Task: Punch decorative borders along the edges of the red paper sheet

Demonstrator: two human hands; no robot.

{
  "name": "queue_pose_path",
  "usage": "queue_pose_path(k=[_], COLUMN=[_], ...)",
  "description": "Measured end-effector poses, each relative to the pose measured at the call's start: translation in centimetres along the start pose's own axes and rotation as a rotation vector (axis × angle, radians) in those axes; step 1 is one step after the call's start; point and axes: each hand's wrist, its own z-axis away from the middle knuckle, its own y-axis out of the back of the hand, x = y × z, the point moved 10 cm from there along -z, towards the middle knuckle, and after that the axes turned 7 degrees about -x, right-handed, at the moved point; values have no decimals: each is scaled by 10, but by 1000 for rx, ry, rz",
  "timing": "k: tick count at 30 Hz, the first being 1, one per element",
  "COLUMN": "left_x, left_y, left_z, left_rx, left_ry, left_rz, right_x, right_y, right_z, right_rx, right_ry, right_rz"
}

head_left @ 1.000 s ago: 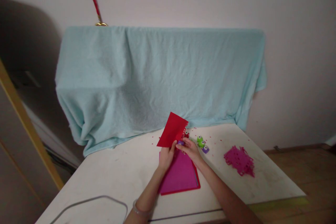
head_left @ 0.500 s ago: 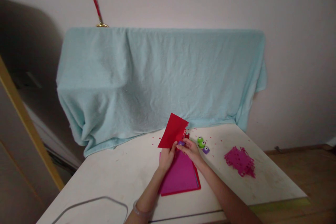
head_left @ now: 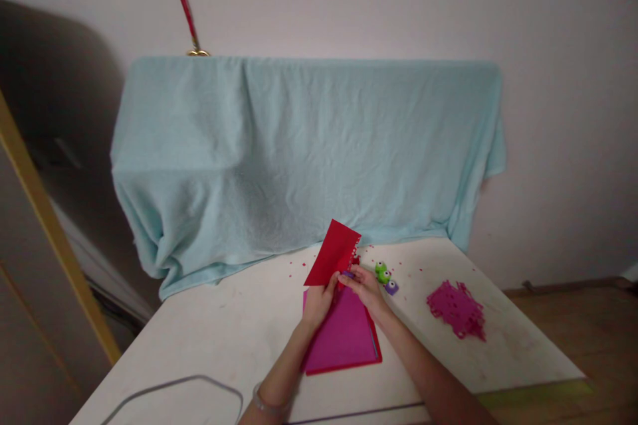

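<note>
A red sheet of paper, with punched holes along its right edge, is held tilted above the table by my left hand, whose fingers close on its lower end. My right hand grips a small purple paper punch at the sheet's lower right edge; the fingers partly hide it. Beneath both hands lies a stack of magenta and red paper. Just beyond my right hand sit green paper punches and another purple punch, with a red one partly hidden behind the sheet.
A pile of magenta paper scraps lies on the right of the white table. Tiny red bits are scattered near the back. A light blue cloth drapes over something behind the table. A grey cord curves at the front left.
The red sheet has tilted and shifted slightly right in my left hand. My right hand stays at its edge with the purple punch. The whole view has moved a little.
</note>
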Motion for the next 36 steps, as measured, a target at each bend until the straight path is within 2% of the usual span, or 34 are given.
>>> queue_pose_path(k=[4, 10, 20, 27, 36], left_x=[2, 8, 13, 9, 17], left_y=[-1, 3, 3, 3, 7], left_z=[0, 0, 1, 0, 2], left_rx=[-26, 17, 26, 25, 38], left_ry=[-6, -44, -42, -39, -38], left_rz=[12, 5, 18, 4, -8], right_x=[6, 11, 9, 6, 3], right_y=[2, 3, -2, -5, -6], right_z=[-3, -2, -1, 0, 0], right_rx=[11, 14, -42, -73, -71], right_ry=[-16, -59, -100, -103, -109], right_rz=[5, 40, 59, 51, 43])
